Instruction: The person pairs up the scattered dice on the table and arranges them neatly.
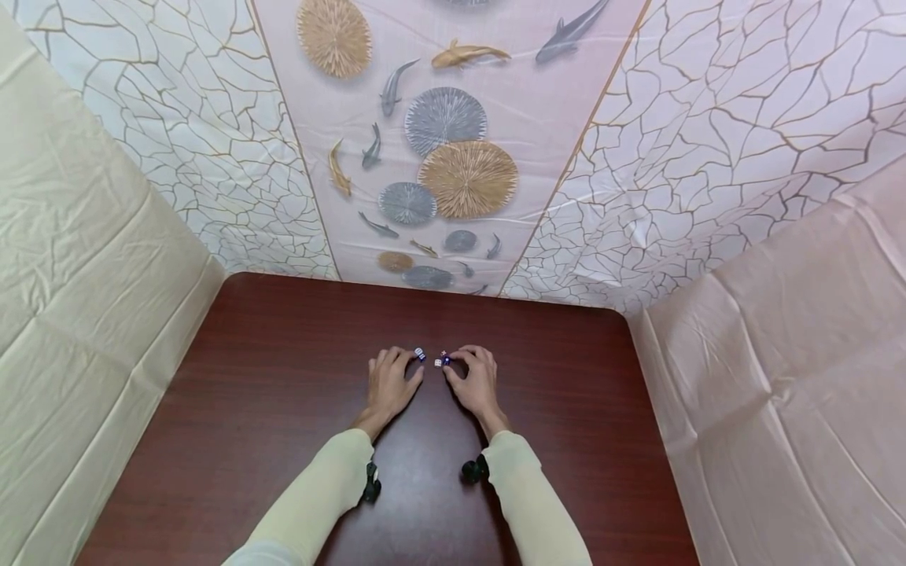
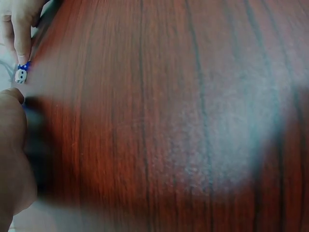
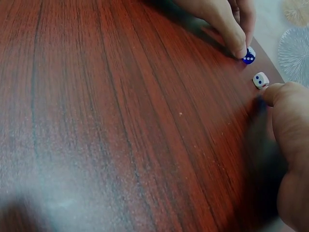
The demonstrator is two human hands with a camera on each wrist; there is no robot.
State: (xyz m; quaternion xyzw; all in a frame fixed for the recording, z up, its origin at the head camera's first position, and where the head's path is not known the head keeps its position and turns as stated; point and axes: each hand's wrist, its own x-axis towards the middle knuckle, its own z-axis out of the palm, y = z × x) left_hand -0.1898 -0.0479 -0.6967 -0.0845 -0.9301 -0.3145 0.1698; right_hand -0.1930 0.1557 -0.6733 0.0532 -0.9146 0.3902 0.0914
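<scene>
blue dice (image 3: pixel 248 57), white dice (image 3: pixel 260 80) — dotted

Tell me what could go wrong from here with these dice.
1. The white die sits right by the thumb of the right hand, so a slight nudge might knock it out of place.
2. The left hand has only its fingertips at a blue die, so that die could slip.
3. Both hands work close together over the glossy table, so one may bump the other.
</scene>
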